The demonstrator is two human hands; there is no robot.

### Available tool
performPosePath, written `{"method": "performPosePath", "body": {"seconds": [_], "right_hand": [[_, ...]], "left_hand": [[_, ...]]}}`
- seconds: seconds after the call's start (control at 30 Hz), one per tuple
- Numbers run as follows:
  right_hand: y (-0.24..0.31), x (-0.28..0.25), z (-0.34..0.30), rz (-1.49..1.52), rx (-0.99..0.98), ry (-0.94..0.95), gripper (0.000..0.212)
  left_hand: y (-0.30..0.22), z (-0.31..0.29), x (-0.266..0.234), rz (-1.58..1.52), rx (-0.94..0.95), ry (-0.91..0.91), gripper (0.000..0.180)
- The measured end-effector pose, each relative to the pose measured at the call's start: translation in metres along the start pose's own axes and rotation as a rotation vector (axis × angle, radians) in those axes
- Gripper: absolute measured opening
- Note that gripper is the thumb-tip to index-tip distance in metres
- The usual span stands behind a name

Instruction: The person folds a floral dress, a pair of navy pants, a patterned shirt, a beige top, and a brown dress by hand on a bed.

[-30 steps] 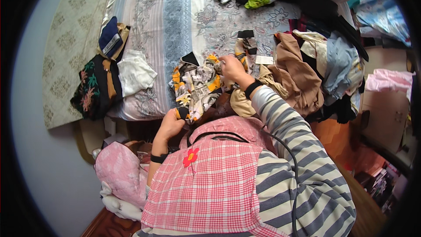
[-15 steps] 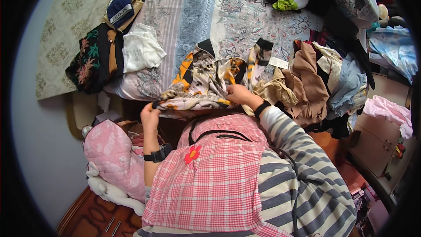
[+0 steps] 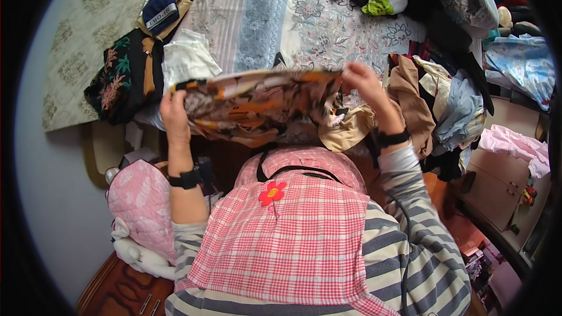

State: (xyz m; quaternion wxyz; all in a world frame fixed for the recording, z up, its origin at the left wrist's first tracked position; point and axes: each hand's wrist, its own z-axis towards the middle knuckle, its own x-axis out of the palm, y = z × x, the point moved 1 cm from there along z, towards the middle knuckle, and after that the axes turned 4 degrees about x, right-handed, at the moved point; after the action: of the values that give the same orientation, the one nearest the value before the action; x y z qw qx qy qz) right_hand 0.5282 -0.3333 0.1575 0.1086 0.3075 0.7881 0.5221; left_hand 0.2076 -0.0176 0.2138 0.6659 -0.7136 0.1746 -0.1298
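Note:
Stretched between my two hands is a patterned garment (image 3: 252, 102) in orange, black and cream; its lower part is blurred by motion and its exact kind does not show. My left hand (image 3: 174, 108) is closed on its left upper corner. At the opposite upper corner, my right hand (image 3: 366, 85) pinches the cloth. The garment hangs at the near edge of the bed (image 3: 263, 29), covering part of that edge. A beige cloth (image 3: 348, 130) lies just below my right wrist. White folded clothes (image 3: 188, 58) rest beyond my left hand.
Dark floral clothing (image 3: 120, 76) and a navy folded item (image 3: 160, 9) lie at the bed's left. On the right is a heap with brown cloth (image 3: 413, 102) and a light blue garment (image 3: 462, 108). A pink quilted cushion (image 3: 140, 199) stands at lower left; a cabinet (image 3: 497, 193) stands right.
Both hands have risen and spread apart, lifting the patterned garment off the bed and pulling its upper edge straight. My left hand moved up and left, my right hand up and right.

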Motion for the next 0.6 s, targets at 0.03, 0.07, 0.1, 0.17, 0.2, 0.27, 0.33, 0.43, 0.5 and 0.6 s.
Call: {"method": "performPosePath", "body": {"seconds": [0.03,0.07,0.1,0.17,0.2,0.27,0.33,0.43,0.5,0.6], "right_hand": [[0.032,-0.001,0.007,-0.066,-0.135,-0.068,0.01],[0.052,-0.009,0.019,-0.048,-0.271,-0.11,0.01],[0.077,-0.008,0.028,-0.078,-0.391,-0.151,0.012],[0.122,0.0,0.041,-0.085,-0.536,-0.292,0.018],[0.137,-0.001,0.047,-0.045,-0.572,-0.315,0.02],[0.154,-0.005,0.055,-0.009,-0.622,-0.339,0.021],[0.159,-0.01,0.059,-0.12,-0.695,-0.456,0.024],[0.13,0.004,0.055,-0.228,-0.662,-0.529,0.031],[0.1,0.015,0.044,-0.284,-0.427,-0.296,0.03],[0.046,0.042,0.03,-0.275,-0.234,-0.147,0.028]], "left_hand": [[-0.02,0.01,0.005,0.036,0.079,0.041,0.023],[-0.04,0.022,0.017,0.118,0.193,0.051,0.024],[-0.054,0.032,0.027,0.205,0.304,0.05,0.026],[-0.069,0.071,0.018,0.434,0.449,0.073,0.028],[-0.084,0.078,0.033,0.235,0.394,0.085,0.028],[-0.107,0.083,0.06,-0.035,0.307,0.091,0.025],[-0.108,0.088,0.075,-0.232,0.163,0.141,0.022],[-0.108,0.08,0.095,-0.361,-0.093,0.349,0.028],[-0.114,0.067,0.111,-0.547,-0.232,0.539,0.034],[-0.127,0.055,0.139,-0.634,-0.265,0.54,0.032]]}}
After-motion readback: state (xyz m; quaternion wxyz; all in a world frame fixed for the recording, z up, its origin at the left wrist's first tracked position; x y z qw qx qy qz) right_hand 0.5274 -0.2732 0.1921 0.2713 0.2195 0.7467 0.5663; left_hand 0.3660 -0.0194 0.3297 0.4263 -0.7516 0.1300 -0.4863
